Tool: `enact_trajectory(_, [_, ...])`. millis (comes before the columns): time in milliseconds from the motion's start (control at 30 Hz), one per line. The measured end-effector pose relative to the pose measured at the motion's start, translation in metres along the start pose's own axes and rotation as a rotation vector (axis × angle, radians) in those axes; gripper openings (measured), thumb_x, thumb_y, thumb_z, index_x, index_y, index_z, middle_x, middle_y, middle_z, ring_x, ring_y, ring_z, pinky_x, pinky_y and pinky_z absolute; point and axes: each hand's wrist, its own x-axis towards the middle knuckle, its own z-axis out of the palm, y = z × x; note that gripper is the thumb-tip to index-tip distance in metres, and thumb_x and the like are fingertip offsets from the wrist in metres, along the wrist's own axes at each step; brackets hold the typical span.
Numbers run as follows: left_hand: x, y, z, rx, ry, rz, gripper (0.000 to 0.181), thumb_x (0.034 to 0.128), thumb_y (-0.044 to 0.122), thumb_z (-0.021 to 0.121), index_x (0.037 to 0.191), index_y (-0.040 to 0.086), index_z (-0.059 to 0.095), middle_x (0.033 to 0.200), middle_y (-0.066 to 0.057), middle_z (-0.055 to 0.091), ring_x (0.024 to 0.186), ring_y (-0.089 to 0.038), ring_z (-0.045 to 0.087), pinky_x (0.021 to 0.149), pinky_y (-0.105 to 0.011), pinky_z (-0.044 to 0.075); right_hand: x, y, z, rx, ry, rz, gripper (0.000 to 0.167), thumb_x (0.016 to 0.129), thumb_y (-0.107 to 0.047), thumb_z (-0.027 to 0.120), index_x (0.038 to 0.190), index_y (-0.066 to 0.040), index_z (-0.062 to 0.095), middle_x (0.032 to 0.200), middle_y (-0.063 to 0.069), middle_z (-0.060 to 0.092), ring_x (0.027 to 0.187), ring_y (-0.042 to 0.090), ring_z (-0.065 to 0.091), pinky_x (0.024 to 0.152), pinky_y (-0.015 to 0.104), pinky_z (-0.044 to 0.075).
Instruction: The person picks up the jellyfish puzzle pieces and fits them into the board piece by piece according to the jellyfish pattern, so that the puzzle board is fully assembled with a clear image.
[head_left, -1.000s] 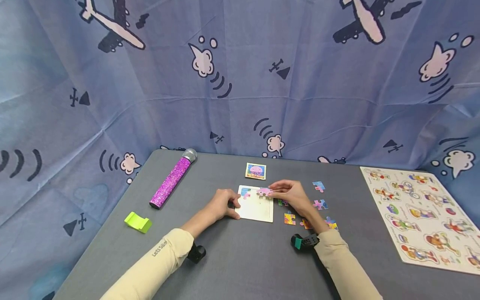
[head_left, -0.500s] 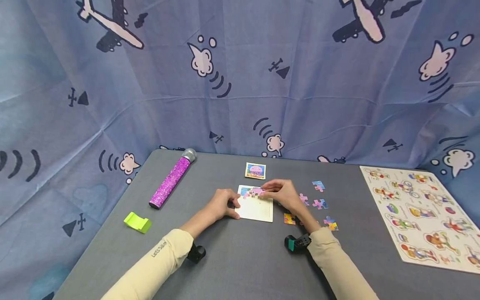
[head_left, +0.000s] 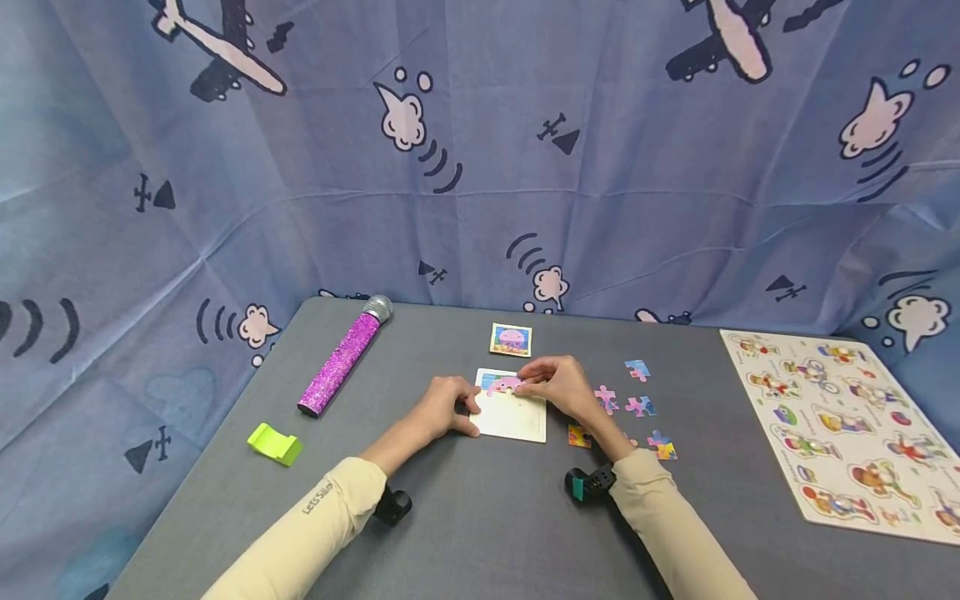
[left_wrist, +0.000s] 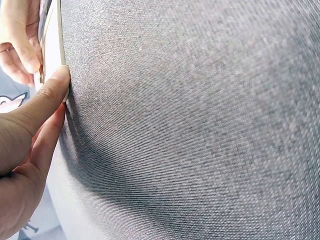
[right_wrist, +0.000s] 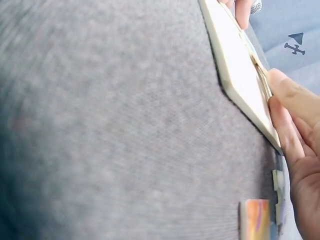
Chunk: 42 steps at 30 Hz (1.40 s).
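A square white puzzle board [head_left: 513,422] lies on the table in the head view. My left hand [head_left: 444,404] grips its left edge between thumb and fingers; the left wrist view shows the thumb [left_wrist: 52,85] on the rim. At the board's upper part, my right hand [head_left: 558,386] pinches a pink jigsaw piece [head_left: 504,384] beside a blue-and-pink corner piece. The right wrist view has this piece [right_wrist: 261,70] slightly tilted over the board; how far it sits in is unclear. Behind the board lies a small jellyfish picture card [head_left: 511,340].
Loose jigsaw pieces lie right of the board, among them a blue one [head_left: 637,371], a pink one [head_left: 606,399] and an orange one [head_left: 578,436]. A glittery microphone [head_left: 341,364] and a lime-green block [head_left: 275,444] are at left. A large picture board [head_left: 847,433] occupies the right.
My right hand has moved left with the pink jigsaw piece, bringing it up against the corner piece on the board. The left hand has kept its grip on the board's edge.
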Motion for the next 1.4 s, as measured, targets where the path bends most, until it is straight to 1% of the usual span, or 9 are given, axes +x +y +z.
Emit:
enact_trajectory(167, [0.0, 0.0, -0.001, 0.004, 0.002, -0.002, 0.024, 0.0585, 0.005, 0.089, 0.073, 0.001, 0.07, 0.109, -0.018, 0.068, 0.098, -0.03, 0.064, 0.091, -0.04, 0.048, 0.002, -0.005, 0.001, -0.072, 0.012, -0.031, 0.02, 0.073, -0.009, 0.083, 0.088, -0.001, 0.074, 0.08, 0.007, 0.072, 0.069, 0.014, 0.066, 0.062, 0.022, 0.052])
enact_trajectory(367, [0.0, 0.003, -0.003, 0.001, 0.0, -0.007, 0.024, 0.0598, 0.005, 0.089, 0.074, 0.001, 0.071, 0.108, -0.018, 0.068, 0.098, -0.03, 0.064, 0.091, -0.04, 0.048, 0.002, -0.009, 0.001, -0.137, 0.008, -0.031, 0.018, 0.073, -0.01, 0.083, 0.088, -0.002, 0.074, 0.079, 0.004, 0.071, 0.068, 0.011, 0.063, 0.062, 0.023, 0.051])
enact_trajectory(600, [0.0, 0.005, -0.004, -0.012, 0.001, -0.019, 0.023, 0.0601, 0.004, 0.088, 0.074, 0.0, 0.07, 0.108, -0.018, 0.068, 0.099, -0.031, 0.063, 0.091, -0.04, 0.048, 0.003, -0.011, 0.001, -0.167, 0.015, -0.036, 0.018, 0.074, -0.009, 0.082, 0.09, -0.002, 0.074, 0.083, 0.006, 0.072, 0.072, 0.013, 0.065, 0.065, 0.026, 0.053])
enact_trajectory(800, [-0.001, 0.004, -0.003, -0.006, 0.005, 0.001, 0.024, 0.0596, 0.004, 0.089, 0.075, 0.0, 0.071, 0.104, -0.018, 0.068, 0.098, -0.031, 0.064, 0.09, -0.04, 0.049, 0.001, -0.015, 0.002, -0.201, 0.005, -0.065, 0.019, 0.074, -0.006, 0.081, 0.09, 0.0, 0.074, 0.085, 0.009, 0.072, 0.074, 0.016, 0.068, 0.066, 0.028, 0.056])
enact_trajectory(1000, [-0.002, 0.005, -0.002, -0.015, 0.006, 0.007, 0.025, 0.0592, 0.004, 0.089, 0.075, -0.001, 0.071, 0.103, -0.018, 0.068, 0.097, -0.031, 0.064, 0.089, -0.04, 0.049, -0.001, -0.016, 0.001, -0.216, -0.013, -0.062, 0.021, 0.074, -0.006, 0.082, 0.091, 0.001, 0.073, 0.086, 0.011, 0.072, 0.074, 0.016, 0.068, 0.066, 0.028, 0.056])
enact_trajectory(1233, [-0.002, 0.005, -0.001, -0.022, 0.001, -0.013, 0.024, 0.0602, 0.004, 0.088, 0.076, -0.001, 0.071, 0.102, -0.017, 0.068, 0.098, -0.031, 0.064, 0.09, -0.04, 0.049, -0.001, -0.014, -0.002, -0.225, -0.011, -0.072, 0.021, 0.074, -0.005, 0.081, 0.092, 0.001, 0.073, 0.083, 0.009, 0.072, 0.073, 0.016, 0.067, 0.067, 0.029, 0.056])
enact_trajectory(1400, [-0.001, 0.006, -0.001, -0.015, -0.002, -0.009, 0.024, 0.0606, 0.004, 0.088, 0.076, -0.001, 0.071, 0.101, -0.017, 0.068, 0.097, -0.031, 0.064, 0.088, -0.04, 0.049, -0.002, -0.013, -0.003, -0.181, 0.006, -0.075, 0.022, 0.074, -0.003, 0.081, 0.094, 0.002, 0.072, 0.084, 0.011, 0.072, 0.075, 0.02, 0.068, 0.066, 0.03, 0.055])
